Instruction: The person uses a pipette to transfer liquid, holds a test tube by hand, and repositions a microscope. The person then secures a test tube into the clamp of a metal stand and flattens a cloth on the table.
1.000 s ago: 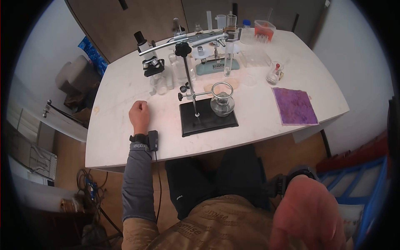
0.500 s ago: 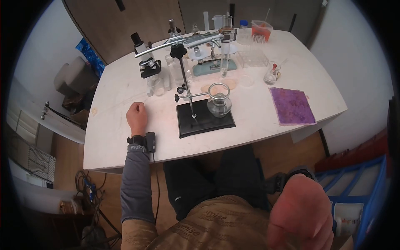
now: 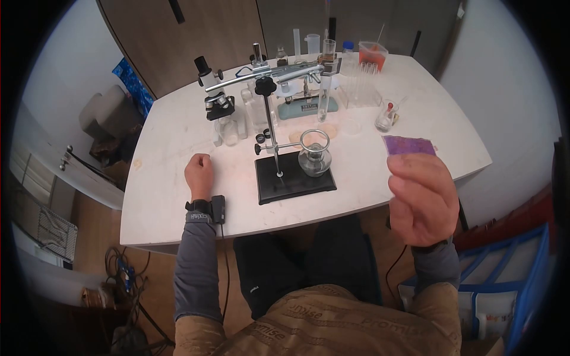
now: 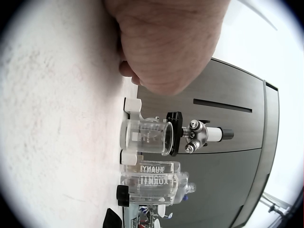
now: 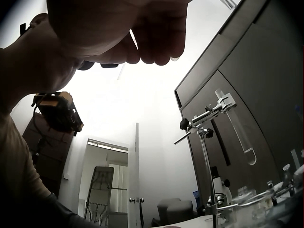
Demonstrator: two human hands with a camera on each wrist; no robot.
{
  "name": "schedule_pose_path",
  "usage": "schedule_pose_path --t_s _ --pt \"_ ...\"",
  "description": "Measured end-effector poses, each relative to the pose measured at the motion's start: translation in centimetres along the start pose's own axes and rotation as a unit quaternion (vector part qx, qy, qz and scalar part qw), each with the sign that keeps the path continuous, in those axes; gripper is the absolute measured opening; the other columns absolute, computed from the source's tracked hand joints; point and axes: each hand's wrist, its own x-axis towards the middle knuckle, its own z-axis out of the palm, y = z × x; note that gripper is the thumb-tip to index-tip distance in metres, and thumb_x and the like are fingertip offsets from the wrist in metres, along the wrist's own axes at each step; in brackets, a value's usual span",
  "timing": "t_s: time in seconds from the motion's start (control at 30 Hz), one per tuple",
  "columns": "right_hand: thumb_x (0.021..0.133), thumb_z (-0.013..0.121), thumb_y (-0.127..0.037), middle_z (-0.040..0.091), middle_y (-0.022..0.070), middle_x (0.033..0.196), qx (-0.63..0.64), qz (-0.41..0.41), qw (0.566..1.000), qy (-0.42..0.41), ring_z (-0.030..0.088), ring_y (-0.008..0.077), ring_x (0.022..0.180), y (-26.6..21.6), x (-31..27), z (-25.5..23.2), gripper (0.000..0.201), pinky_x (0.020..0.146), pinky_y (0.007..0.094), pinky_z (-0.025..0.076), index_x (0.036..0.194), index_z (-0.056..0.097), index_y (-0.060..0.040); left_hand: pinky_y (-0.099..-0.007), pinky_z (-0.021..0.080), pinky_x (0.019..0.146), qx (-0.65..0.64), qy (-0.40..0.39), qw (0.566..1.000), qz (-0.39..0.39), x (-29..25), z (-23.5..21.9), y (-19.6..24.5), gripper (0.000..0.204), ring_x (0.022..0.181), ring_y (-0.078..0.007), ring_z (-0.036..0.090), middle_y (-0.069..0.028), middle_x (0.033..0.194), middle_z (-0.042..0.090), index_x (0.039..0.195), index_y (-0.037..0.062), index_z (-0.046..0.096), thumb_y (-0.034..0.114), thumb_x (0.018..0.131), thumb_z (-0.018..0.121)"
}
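Observation:
My left hand (image 3: 199,172) rests on the white table (image 3: 172,202) with its fingers loosely curled and nothing in it. Left of the stand, it lies in front of a glass beaker (image 4: 145,137). My right hand (image 3: 423,199) is raised near the table's right front edge, fingers bent, nothing seen in its grasp; in the head view it covers part of a purple cloth (image 3: 409,145). Between the hands stands a retort stand (image 3: 271,130) on a black base. Its clamp holds a test tube (image 3: 323,101), and its ring overlaps a round glass flask (image 3: 314,162) on the base.
Behind are a microscope (image 3: 217,98), a green balance (image 3: 307,107), a clear bottle (image 3: 255,110) and a container of red liquid (image 3: 372,56). A small glass vessel with a red-topped item (image 3: 385,120) sits at right. A blue rack (image 3: 510,267) stands beside the person.
My right hand has risen from beside the body at lower right, forward to the table's edge. My left hand stays on the table. The view has shifted slightly.

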Motion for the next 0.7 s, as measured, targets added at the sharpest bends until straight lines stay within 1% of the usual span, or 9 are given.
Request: schedule_pose_path --t_s 0.13,0.2,0.27,0.33,0.4,0.43,0.5,0.57,0.7 --pt "0.086 0.075 0.002 0.074 0.0169 0.109 -0.004 0.039 0.999 0.020 0.073 0.0302 0.096 4.5 1.7 0.9 0.028 0.081 0.0351 0.058 0.114 0.073 0.0011 -0.0391 0.054 0.070 -0.008 -0.005 1.000 -0.006 -0.2 -0.1 0.2 0.023 0.070 -0.0259 0.068 -0.0145 0.079 0.074 0.098 0.0037 0.077 0.020 0.098 0.062" --pt "0.089 0.074 0.001 0.074 0.0161 0.110 0.000 0.048 0.998 0.034 0.072 0.0283 0.096 6.4 2.9 1.2 0.028 0.082 0.0349 0.058 0.116 0.073 0.0015 -0.0384 0.054 0.070 0.004 0.009 1.000 0.022 -0.1 0.2 -0.3 0.022 0.070 -0.0248 0.068 -0.0143 0.078 0.073 0.097 0.0035 0.077 0.020 0.098 0.063" --pt "0.094 0.074 -0.007 0.075 0.0132 0.112 0.051 0.140 0.989 0.016 0.072 0.0236 0.096 7.9 4.5 1.6 0.029 0.081 0.0339 0.058 0.122 0.072 0.0012 -0.0373 0.054 0.069 -0.008 -0.001 1.000 0.024 0.3 0.3 -1.0 0.023 0.070 -0.0230 0.068 -0.0134 0.079 0.074 0.098 0.0023 0.077 0.020 0.098 0.063" --pt "0.096 0.074 -0.011 0.074 0.0122 0.113 0.046 0.134 0.990 0.001 0.071 0.0220 0.099 9.7 6.0 2.0 0.031 0.082 0.0330 0.058 0.124 0.072 0.0010 -0.0362 0.054 0.069 -0.017 -0.012 0.999 0.026 0.7 0.0 -1.9 0.024 0.071 -0.0213 0.068 -0.0126 0.080 0.074 0.099 0.0012 0.077 0.020 0.098 0.063" --pt "0.101 0.073 -0.024 0.073 0.0120 0.116 0.071 0.153 0.985 -0.035 0.070 0.0196 0.107 11.0 7.5 2.5 0.041 0.084 0.0307 0.058 0.132 0.069 0.0017 -0.0323 0.053 0.067 -0.109 -0.046 0.992 -0.048 1.3 -0.5 -1.8 0.023 0.071 -0.0158 0.067 -0.0090 0.080 0.073 0.103 -0.0015 0.076 0.017 0.100 0.063" --pt "0.101 0.073 -0.024 0.073 0.0120 0.116 0.070 0.150 0.986 -0.031 0.070 0.0196 0.107 11.6 8.1 2.7 0.041 0.084 0.0307 0.058 0.132 0.069 0.0017 -0.0323 0.053 0.067 -0.110 -0.044 0.992 -0.044 1.5 -0.8 -1.3 0.023 0.071 -0.0158 0.067 -0.0090 0.080 0.073 0.103 -0.0015 0.076 0.017 0.100 0.063" --pt "0.102 0.073 -0.028 0.073 0.0125 0.118 0.118 0.196 0.970 -0.085 0.069 0.0187 0.109 13.0 8.9 3.5 0.045 0.086 0.0306 0.058 0.136 0.067 0.0022 -0.0291 0.052 0.067 -0.137 0.012 0.989 0.052 1.1 -2.9 2.0 0.020 0.072 -0.0124 0.064 -0.0054 0.081 0.072 0.106 -0.0023 0.074 0.014 0.101 0.063" --pt "0.103 0.072 -0.031 0.073 0.0126 0.122 0.134 0.194 0.966 -0.109 0.069 0.0185 0.110 14.2 9.6 4.1 0.048 0.088 0.0313 0.058 0.138 0.066 0.0021 -0.0282 0.052 0.068 -0.155 0.049 0.974 0.157 -0.1 -5.9 8.3 0.016 0.075 -0.0122 0.064 -0.0062 0.088 0.071 0.110 -0.0020 0.073 0.007 0.101 0.064" --pt "0.104 0.072 -0.032 0.075 0.0103 0.116 0.230 0.226 0.934 -0.157 0.071 0.0165 0.105 15.1 10.5 5.4 0.047 0.088 0.0310 0.057 0.137 0.066 0.0015 -0.0276 0.053 0.079 -0.154 0.100 0.897 0.403 -3.3 -11.5 21.8 0.019 0.092 -0.0149 0.064 -0.0117 0.108 0.068 0.119 -0.0033 0.068 -0.002 0.101 0.062"
